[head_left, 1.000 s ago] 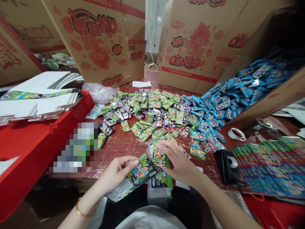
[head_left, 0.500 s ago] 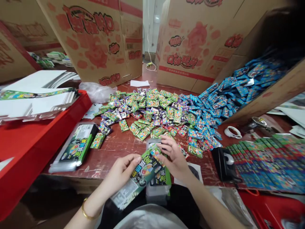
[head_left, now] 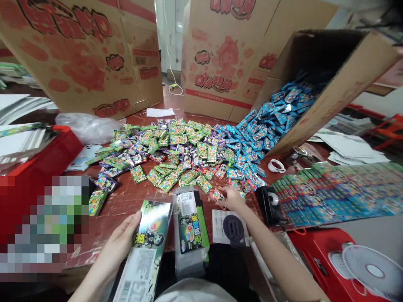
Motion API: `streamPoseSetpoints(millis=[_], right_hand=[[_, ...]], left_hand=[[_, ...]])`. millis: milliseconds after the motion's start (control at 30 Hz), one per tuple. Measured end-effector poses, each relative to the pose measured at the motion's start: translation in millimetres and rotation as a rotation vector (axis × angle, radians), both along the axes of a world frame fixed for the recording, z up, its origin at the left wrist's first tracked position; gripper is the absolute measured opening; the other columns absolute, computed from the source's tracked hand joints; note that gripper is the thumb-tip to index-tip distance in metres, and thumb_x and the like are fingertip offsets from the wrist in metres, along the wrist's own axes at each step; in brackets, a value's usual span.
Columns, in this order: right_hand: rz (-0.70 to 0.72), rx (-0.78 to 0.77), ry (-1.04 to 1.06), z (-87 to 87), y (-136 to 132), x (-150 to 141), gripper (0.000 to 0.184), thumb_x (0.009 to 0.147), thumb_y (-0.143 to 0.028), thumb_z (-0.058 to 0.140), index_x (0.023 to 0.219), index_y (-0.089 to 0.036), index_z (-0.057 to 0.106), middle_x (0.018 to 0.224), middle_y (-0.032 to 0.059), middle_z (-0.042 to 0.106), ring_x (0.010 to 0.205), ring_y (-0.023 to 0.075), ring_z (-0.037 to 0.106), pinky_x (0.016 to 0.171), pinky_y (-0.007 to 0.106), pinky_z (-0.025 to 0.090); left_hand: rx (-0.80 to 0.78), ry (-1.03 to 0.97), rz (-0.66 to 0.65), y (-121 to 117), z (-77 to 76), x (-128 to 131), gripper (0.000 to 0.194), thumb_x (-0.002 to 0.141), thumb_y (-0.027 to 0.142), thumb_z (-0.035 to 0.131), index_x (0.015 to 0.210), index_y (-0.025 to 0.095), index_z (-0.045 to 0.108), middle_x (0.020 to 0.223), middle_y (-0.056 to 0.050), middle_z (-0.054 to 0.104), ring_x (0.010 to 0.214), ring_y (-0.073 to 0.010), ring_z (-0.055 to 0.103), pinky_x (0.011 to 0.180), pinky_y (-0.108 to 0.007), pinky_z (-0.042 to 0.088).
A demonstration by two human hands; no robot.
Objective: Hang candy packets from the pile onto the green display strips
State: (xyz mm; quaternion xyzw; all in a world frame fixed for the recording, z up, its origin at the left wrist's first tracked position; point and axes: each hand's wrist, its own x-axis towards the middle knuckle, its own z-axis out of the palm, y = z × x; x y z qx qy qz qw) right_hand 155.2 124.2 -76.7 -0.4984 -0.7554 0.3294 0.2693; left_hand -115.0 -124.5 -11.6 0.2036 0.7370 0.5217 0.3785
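My left hand grips the edge of a long, clear-fronted package with a green and black printed card, tilted over my lap. My right hand is at the front of the pile of small packets, its fingertips closed on a small red packet. Between my hands lies a second clear package with a green and black card, on the table's front edge. Just below my right hand is a white sheet with a dark round object on it.
Blue packets spill from a tipped cardboard box at the right. A tape dispenser, a white cup and rows of packet strips lie right. A red tray stands left; a fan is lower right.
My right hand has left the held package and moved right to the packets. My left hand has moved left and down with its package, uncovering the second one. The view has turned right.
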Motion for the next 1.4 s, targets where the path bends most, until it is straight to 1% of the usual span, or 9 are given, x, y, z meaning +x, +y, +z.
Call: streamPoseSetpoints(millis=[167,300,433,600,833,1000,1100,1267,1400], right_hand=[[0.053,-0.068,0.133,-1.1,-5,-15,0.04,0.051,-0.029,0.079,0.082,-0.02,0.055,0.081,0.0021,0.061,0.082,0.0226,0.06,0.077,0.039,0.049],[0.16,-0.187,0.425,29.9,-31,-41,0.052,0.071,-0.039,0.069,0.114,-0.022,0.043,0.091,0.0041,0.066,0.081,0.0191,0.066,0.071,0.033,0.054],[0.353,-0.312,0.804,60.5,-69,-73,0.054,0.075,-0.031,0.072,0.121,-0.026,0.045,0.106,0.0064,0.067,0.09,0.0182,0.067,0.078,0.032,0.054],[0.644,-0.41,0.598,65.0,-86,-85,0.032,0.08,-0.03,0.068,0.111,-0.023,0.061,0.105,0.0059,0.068,0.096,0.0185,0.065,0.084,0.032,0.051],[0.636,-0.235,0.37,83.4,-74,-68,0.021,0.084,-0.03,0.059,0.1,-0.018,0.063,0.074,0.0007,0.058,0.063,0.0126,0.052,0.059,0.025,0.043],[0.856,-0.348,0.17,93.1,-78,-70,0.01,0.081,-0.021,0.059,0.091,-0.021,0.064,0.067,-0.0027,0.051,0.059,0.0121,0.048,0.054,0.023,0.037],[0.708,-0.38,0.297,83.7,-90,-76,0.016,0.075,-0.026,0.07,0.088,-0.022,0.061,0.073,-0.0018,0.055,0.066,0.0144,0.053,0.059,0.025,0.042],[0.659,-0.062,0.355,64.6,-104,-91,0.02,0.072,-0.038,0.076,0.073,-0.021,0.065,0.105,0.0062,0.054,0.099,0.0217,0.055,0.087,0.034,0.046],[0.403,0.264,0.119,56.1,-57,-124,0.016,0.09,-0.027,0.053,0.083,-0.019,0.065,0.098,0.0094,0.058,0.096,0.0215,0.056,0.084,0.036,0.048]], left_hand=[[-0.017,-0.155,0.036,1,-7.6,3,0.066,0.056,0.073,0.069,0.094,0.019,0.068,0.101,-0.008,0.073,0.099,-0.0266,0.064,0.084,-0.03,0.052],[0.079,-0.168,-0.199,4,-16.8,15,0.058,0.071,0.066,0.063,0.099,0.016,0.066,0.088,-0.006,0.074,0.078,-0.0224,0.066,0.072,-0.028,0.052],[0.16,0.004,-0.39,8,-14.1,26,0.043,0.082,0.055,0.057,0.098,0.016,0.065,0.085,-0.004,0.071,0.079,-0.0193,0.063,0.071,-0.024,0.048],[0.13,0.066,-0.48,5,-4.5,30,0.038,0.087,0.052,0.05,0.087,0.016,0.063,0.081,-0.003,0.068,0.078,-0.0201,0.062,0.068,-0.024,0.047],[0.132,0.077,-0.512,5,-1.7,30,0.038,0.087,0.05,0.05,0.089,0.016,0.066,0.084,-0.005,0.07,0.08,-0.0208,0.063,0.068,-0.024,0.047],[0.096,0.168,-0.603,8,6.1,36,0.038,0.088,0.049,0.049,0.089,0.016,0.068,0.083,-0.005,0.071,0.078,-0.021,0.063,0.066,-0.024,0.045],[0.138,0.134,-0.537,10,7.2,38,0.041,0.088,0.051,0.047,0.088,0.016,0.068,0.082,-0.005,0.07,0.079,-0.0219,0.062,0.068,-0.026,0.045],[0.207,0.033,-0.41,11,2.4,29,0.044,0.083,0.056,0.053,0.087,0.015,0.069,0.077,-0.005,0.071,0.074,-0.0211,0.062,0.066,-0.026,0.047],[0.17,-0.102,-0.264,7,-4.6,8,0.05,0.077,0.061,0.059,0.094,0.016,0.068,0.087,-0.006,0.073,0.079,-0.0235,0.065,0.073,-0.03,0.05]])
